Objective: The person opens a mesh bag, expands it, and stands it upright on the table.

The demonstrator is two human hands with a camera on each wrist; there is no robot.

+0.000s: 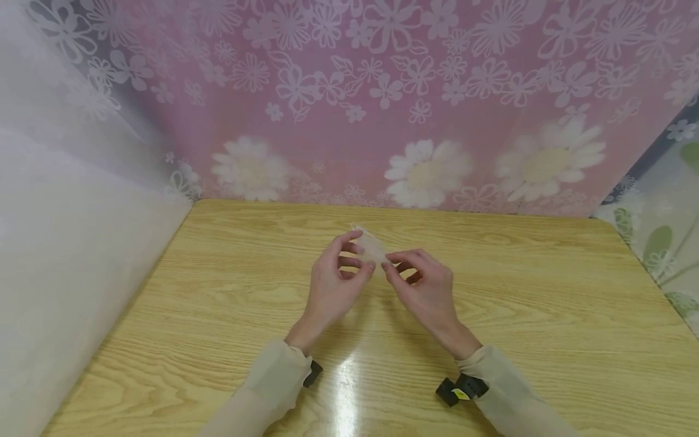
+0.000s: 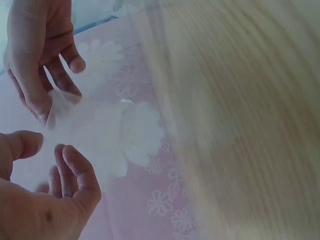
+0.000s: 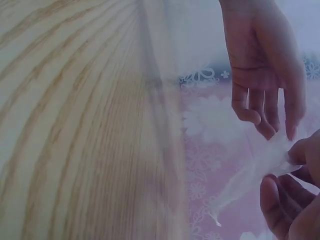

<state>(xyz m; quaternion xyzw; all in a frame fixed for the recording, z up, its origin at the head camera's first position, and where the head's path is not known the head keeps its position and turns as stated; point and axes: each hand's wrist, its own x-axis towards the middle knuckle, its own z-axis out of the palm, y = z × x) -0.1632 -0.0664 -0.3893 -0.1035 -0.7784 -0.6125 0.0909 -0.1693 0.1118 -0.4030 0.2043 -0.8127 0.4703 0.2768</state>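
Note:
A small, thin sheet of translucent white plastic film point(image 1: 371, 247) is held up above the table between both hands. My left hand point(image 1: 334, 280) holds its left side, with the thumb at the lower edge and the fingers bent around it. The fingertips of my right hand point(image 1: 427, 288) pinch its lower right corner. In the left wrist view the film point(image 2: 87, 127) looks creased where the right hand point(image 2: 42, 55) grips it. Seen from the right wrist, the crumpled film point(image 3: 245, 177) hangs to a narrow tip. Whether it is a bag cannot be told.
A wood-grain table point(image 1: 218, 303) lies beneath the hands. Behind it hangs a pink flowered cloth point(image 1: 338, 139), with a pale sheet point(image 1: 82, 230) along the left side and a leaf-patterned one point(image 1: 661, 243) on the right. Black wrist cameras point(image 1: 461, 388) sit at the sleeves.

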